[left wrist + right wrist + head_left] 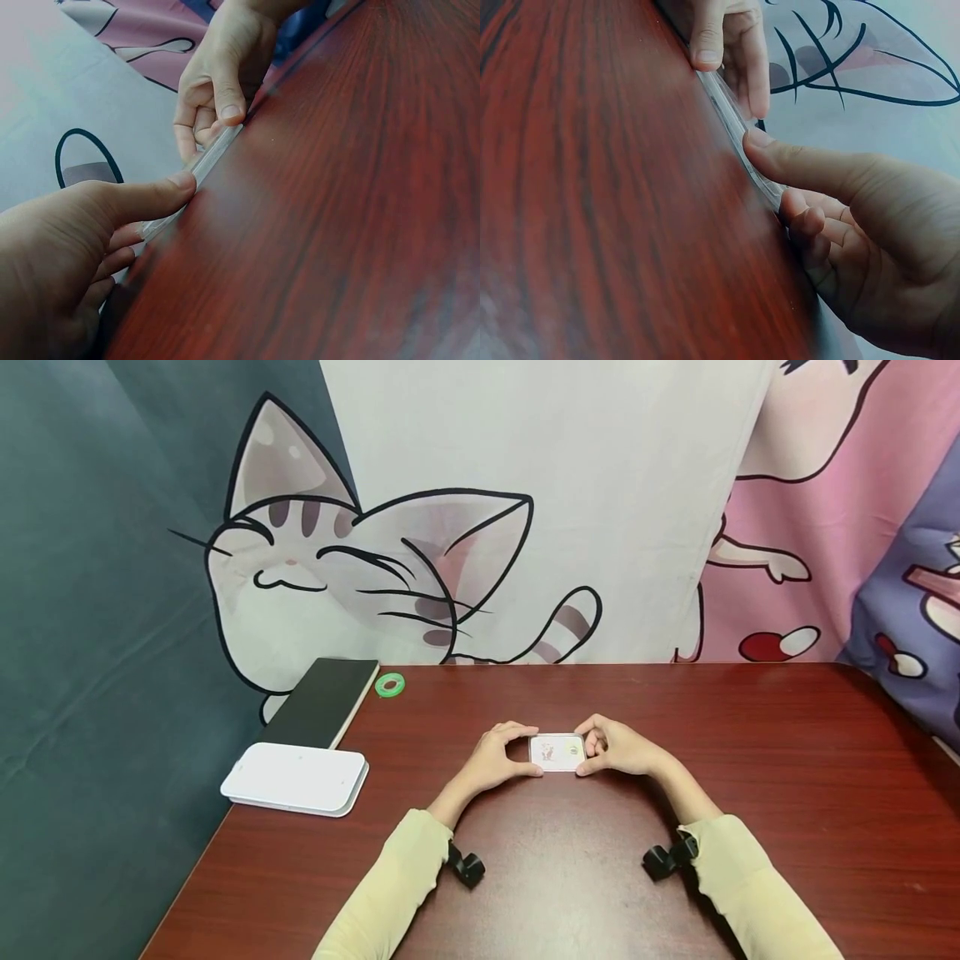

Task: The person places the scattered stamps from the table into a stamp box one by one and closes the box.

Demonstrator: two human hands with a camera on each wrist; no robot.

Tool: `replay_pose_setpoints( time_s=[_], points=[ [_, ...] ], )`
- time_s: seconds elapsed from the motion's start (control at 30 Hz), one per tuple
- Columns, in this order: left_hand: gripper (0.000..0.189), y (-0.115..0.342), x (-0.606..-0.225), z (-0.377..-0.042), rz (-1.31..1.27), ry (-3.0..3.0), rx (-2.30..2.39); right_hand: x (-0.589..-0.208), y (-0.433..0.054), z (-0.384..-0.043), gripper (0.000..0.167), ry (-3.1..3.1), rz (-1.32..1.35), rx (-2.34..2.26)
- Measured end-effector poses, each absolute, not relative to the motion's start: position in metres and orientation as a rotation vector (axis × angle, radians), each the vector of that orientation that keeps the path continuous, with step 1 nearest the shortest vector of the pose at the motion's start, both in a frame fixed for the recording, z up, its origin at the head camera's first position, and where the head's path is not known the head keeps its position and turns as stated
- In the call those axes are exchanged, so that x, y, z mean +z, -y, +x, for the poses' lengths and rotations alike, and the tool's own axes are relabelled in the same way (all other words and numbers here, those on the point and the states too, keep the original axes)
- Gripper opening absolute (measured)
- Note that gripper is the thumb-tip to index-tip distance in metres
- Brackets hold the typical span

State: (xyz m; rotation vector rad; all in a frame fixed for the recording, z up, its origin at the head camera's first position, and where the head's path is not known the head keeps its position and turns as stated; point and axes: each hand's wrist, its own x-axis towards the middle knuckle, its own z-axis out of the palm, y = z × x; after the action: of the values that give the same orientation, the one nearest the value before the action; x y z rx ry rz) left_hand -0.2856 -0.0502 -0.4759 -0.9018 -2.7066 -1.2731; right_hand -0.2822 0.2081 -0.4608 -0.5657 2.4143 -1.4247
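A small flat rectangular case [557, 752] with a white face, little printed pictures and clear edges lies low over the tabletop, between both hands. My left hand [498, 758] pinches its left end, thumb at the near edge and fingers at the far edge. At the opposite end my right hand [621, 748] grips it the same way, its other fingers curled behind. Both wrist views show the case edge-on: a thin clear slab [214, 154] with thumbs on its near side. In the right wrist view the right thumb [810, 161] presses along that edge.
On the left of the brown table [570, 877] lies a black notebook [322, 697], with a white flat box [296, 775] overlapping its near end. A green tape ring [390, 693] sits beside the notebook. Behind the table hangs a cartoon-cat cloth [637, 485].
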Motion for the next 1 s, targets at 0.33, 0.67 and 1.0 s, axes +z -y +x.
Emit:
replay_pose_setpoints(
  time_s=[0.33,0.67,1.0],
  points=[
    [0.067,0.048,-0.474,-0.285,-0.769,2.778,-1.275,-0.457,-0.204,-0.281,0.059,-2.494,-0.494,-1.371],
    [0.066,0.056,-0.473,-0.287,-0.737,2.803,-1.288,-0.455,-0.196,-0.279,0.058,-2.503,-0.356,-1.337],
    [0.065,0.057,-0.471,-0.286,-0.736,2.847,-1.257,-0.453,-0.196,-0.278,0.058,-2.523,-0.379,-1.324]
  ],
)
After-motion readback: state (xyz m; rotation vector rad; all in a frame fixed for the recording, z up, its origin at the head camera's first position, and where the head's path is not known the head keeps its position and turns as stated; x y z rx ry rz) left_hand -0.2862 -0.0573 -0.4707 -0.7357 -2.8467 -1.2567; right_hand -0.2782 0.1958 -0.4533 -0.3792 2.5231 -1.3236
